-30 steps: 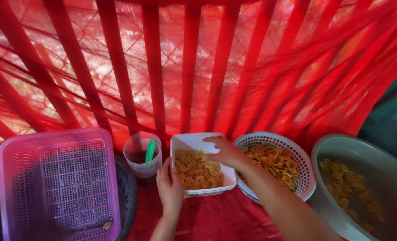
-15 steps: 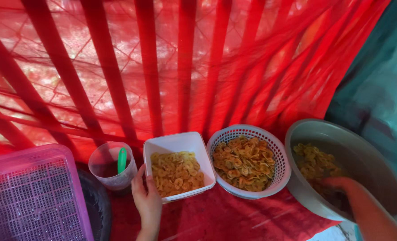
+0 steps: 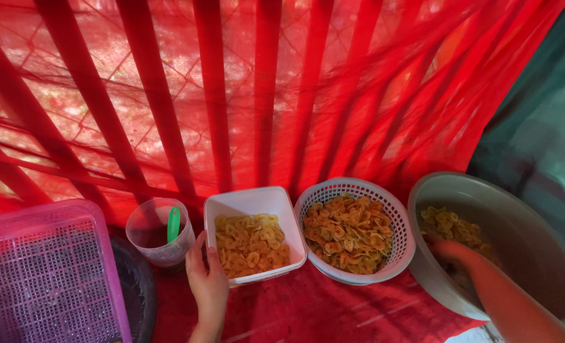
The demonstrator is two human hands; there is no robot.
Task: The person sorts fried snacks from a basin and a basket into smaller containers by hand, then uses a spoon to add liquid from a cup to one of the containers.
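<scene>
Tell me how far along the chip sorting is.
Done so far: the white square tub holds a layer of yellow chips and the round white basket is well filled. In hand: the left hand steadies the tub's edge while the right hand reaches into the grey basin. Left: chips remain in that basin.

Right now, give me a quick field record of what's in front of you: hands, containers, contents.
left hand: rests against the near left corner of the white square tub
right hand: reaches down into the large grey basin; fingers hidden
white square tub contents: pale yellow ring-shaped chips, partly filled
round white basket: between tub and basin, holds orange-tinted chips
clear cup: left of the tub, green-handled utensil standing in it
pink crate: far left, upside down
backdrop: red netting
</scene>
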